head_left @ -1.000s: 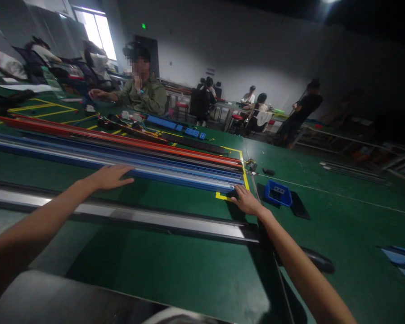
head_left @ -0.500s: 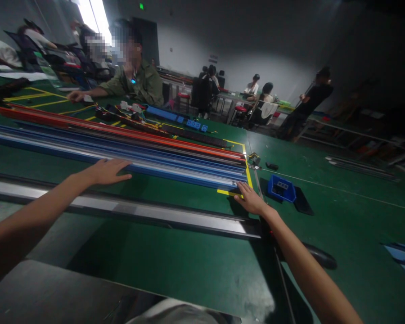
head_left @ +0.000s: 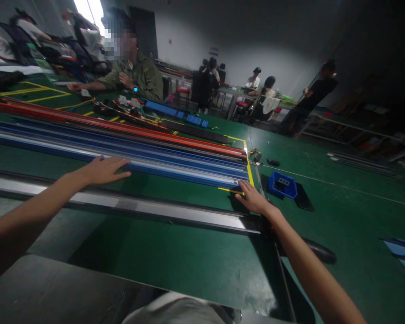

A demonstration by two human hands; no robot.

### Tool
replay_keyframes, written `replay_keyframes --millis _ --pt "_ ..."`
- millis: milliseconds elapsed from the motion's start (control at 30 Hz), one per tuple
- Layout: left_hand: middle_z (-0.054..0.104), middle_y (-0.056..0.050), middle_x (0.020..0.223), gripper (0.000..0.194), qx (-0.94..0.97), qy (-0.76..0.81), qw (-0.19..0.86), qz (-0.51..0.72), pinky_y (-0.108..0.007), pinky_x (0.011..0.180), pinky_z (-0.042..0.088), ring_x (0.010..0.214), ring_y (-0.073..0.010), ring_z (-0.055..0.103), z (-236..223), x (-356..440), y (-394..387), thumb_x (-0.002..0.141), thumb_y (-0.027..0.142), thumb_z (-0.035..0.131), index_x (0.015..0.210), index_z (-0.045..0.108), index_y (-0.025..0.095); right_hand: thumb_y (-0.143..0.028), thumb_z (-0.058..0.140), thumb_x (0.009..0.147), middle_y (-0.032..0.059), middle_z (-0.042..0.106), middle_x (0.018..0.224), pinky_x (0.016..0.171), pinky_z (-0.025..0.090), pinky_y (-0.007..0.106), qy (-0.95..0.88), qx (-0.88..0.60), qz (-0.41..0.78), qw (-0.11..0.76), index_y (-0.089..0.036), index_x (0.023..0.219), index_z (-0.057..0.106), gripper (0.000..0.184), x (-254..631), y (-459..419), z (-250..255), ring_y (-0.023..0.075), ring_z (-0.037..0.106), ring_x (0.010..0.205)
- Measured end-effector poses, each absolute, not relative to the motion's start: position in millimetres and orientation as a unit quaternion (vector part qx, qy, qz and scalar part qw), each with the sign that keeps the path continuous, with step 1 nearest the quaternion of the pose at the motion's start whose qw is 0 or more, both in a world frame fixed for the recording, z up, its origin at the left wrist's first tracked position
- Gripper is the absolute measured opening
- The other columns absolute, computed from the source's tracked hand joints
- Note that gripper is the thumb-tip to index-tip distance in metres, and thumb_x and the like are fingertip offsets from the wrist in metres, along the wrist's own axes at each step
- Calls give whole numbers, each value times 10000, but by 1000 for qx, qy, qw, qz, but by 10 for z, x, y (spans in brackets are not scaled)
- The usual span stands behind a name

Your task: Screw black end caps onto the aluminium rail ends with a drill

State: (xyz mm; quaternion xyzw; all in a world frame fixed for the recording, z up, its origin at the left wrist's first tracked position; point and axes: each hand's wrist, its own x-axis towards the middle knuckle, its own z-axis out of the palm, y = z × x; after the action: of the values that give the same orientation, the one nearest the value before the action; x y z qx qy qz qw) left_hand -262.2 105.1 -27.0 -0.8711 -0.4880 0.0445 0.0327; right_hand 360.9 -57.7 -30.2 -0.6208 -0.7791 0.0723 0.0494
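Note:
Long blue metal profiles (head_left: 175,167) lie side by side across the green table (head_left: 195,261). My left hand (head_left: 103,171) is spread flat, its fingertips at the near edge of the closest blue profile. At that profile's right end is my right hand (head_left: 251,196), fingers stretched out and touching or nearly touching it. Neither hand wraps round anything. Nearer to me, a long silver and black rail (head_left: 175,217) runs under my left forearm, its right end close to my right wrist. Behind the blue profiles lie orange-red profiles (head_left: 155,133).
A blue bin (head_left: 282,185) with small parts stands right of my right hand, beside a dark flat pad (head_left: 304,198). Wired parts (head_left: 131,110) and blue pieces (head_left: 165,109) lie at the back. A co-worker in a green shirt (head_left: 140,78) sits opposite. A black rounded object (head_left: 320,252) lies under my right forearm.
Both hands stay practically in place on the blue profile. The view has shifted slightly. The co-worker opposite has lowered one hand from the face to the chest.

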Motion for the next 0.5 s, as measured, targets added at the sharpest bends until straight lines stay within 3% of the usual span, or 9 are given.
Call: replay_keyframes --millis 167,500 --pt "537 -215 1485 664 -871 -488 41 35 -683 1084 310 1354 -338 477 -270 -2623 1007 1027 570 403 1512 438 117 -491 428 1018 199 319 1651 1252 255 548 -776 -624 74 45 -91 1607 287 726 3588 -620 -282 362 217 1555" --pt "538 -206 1489 659 -866 -499 19 29 -731 1105 239 1369 -354 481 -245 -2613 908 1032 578 380 1501 456 123 -499 398 1029 191 320 1653 1258 255 524 -778 -622 79 35 -97 1612 279 718 3555 -716 -215 336 248 1550"
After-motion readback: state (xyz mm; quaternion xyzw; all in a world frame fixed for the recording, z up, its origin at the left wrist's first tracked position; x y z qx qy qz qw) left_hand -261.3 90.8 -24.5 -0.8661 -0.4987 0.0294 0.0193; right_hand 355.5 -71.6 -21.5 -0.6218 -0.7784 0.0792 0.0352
